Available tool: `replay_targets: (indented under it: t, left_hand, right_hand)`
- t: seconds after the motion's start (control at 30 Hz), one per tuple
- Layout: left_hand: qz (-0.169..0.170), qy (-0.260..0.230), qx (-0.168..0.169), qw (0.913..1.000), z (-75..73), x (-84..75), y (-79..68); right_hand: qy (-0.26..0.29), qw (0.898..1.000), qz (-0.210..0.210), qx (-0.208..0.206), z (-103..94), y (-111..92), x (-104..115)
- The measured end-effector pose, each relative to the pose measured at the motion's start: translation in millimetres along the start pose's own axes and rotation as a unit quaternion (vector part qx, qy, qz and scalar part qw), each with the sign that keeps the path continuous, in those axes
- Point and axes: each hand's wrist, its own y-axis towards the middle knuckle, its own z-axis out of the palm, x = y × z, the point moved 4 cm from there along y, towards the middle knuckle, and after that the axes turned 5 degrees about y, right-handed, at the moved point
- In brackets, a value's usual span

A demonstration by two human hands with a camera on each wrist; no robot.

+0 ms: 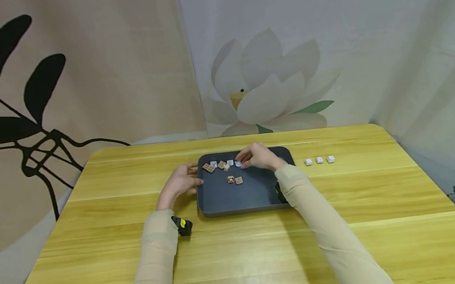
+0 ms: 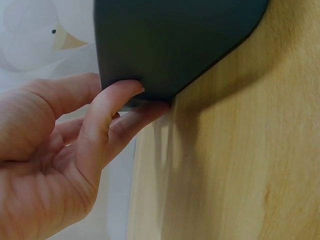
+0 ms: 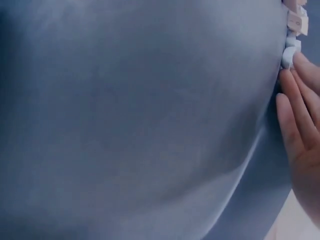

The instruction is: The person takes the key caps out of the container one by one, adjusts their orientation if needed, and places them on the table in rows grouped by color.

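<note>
Our left hand [image 1: 180,182] grips the edge of the tray [image 1: 251,194] beneath our right hand [image 1: 257,156], which pinches a small white block [image 1: 238,164] at its tips, likely light, rigid and best held by opposite sides.

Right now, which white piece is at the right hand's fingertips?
The rightmost white piece inside the dark tray, touched by the right hand. The other two white pieces there lie farther left; three more sit outside on the table.
</note>
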Motion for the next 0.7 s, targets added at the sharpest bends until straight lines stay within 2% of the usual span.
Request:
replay_targets:
  t: [0.13,0.33,0.7]
  left_hand:
    - [0.000,-0.002,0.001,1.0000,-0.4,-0.4,-0.4]
    - [0.000,-0.004,0.003,1.0000,-0.8,-0.8,0.3]
    - [0.003,-0.003,0.003,1.0000,0.3,-1.2,-0.9]
  right_hand:
    - [-0.028,0.999,-0.014,0.006,0.3,0,3]
    - [-0.062,0.998,-0.014,0.017,0.4,0,3]
    - [-0.009,1.000,0.007,0.022,-11.6,-6,6]
